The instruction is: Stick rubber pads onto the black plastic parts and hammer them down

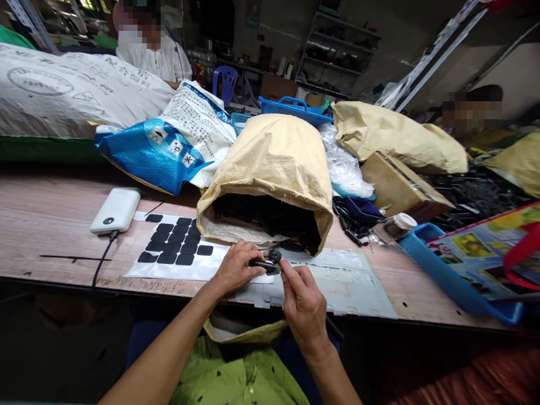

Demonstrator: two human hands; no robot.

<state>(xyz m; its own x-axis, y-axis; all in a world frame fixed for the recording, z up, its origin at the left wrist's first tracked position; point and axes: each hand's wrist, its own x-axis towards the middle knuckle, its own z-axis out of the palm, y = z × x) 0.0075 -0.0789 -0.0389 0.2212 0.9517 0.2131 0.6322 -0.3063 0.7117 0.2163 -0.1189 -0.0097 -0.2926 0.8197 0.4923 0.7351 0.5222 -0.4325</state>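
At the table's front edge, my left hand [237,266] is closed on a slim black plastic part [265,265] that points to the right. My right hand [307,301] pinches close against a small round black piece [275,256] at that part's end; something thin and yellowish shows by the fingertips, too small to name. Just behind both hands lies a tan sack [274,149], its mouth towards me, with many dark pieces [265,216] inside. Left of my left hand is a white sheet [219,269] bearing rows of black rounded-square patches [169,256].
A white power bank [116,211] with a black cable sits at left. Under my right hand is a grey board [354,281]. To the right stand a clear jar [394,228] and a blue tray [442,264]. Two people are beyond the sacks. Another open sack [248,332] is below the edge.
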